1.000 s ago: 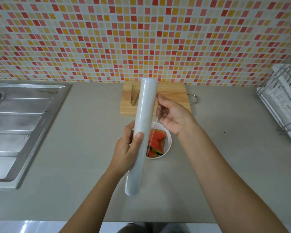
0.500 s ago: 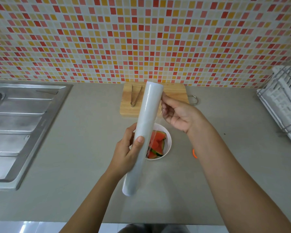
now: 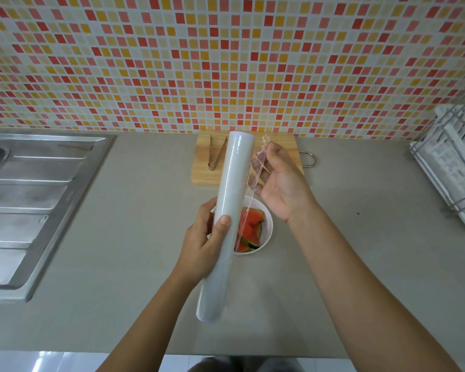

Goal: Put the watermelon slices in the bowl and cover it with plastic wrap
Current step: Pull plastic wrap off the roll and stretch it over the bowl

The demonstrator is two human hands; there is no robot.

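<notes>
A white bowl point(image 3: 268, 229) stands on the grey counter with red watermelon slices point(image 3: 249, 224) inside. Above it my left hand point(image 3: 203, 242) grips a long roll of plastic wrap point(image 3: 227, 210), held nearly upright and tilted away from me. The roll hides the bowl's left part. My right hand point(image 3: 279, 181) is to the right of the roll's upper half, palm up, and pinches the loose edge of the film point(image 3: 259, 161), which hangs crumpled between my fingers and the roll.
A wooden cutting board point(image 3: 282, 146) with metal tongs point(image 3: 216, 155) lies behind the bowl against the tiled wall. A steel sink and drainboard point(image 3: 32, 200) fill the left. A white dish rack point(image 3: 451, 167) stands at the right edge.
My right hand has risen and moved away from the roll with the film edge, which now shows as a thin crumpled strip. The roll has tilted slightly to the right.
</notes>
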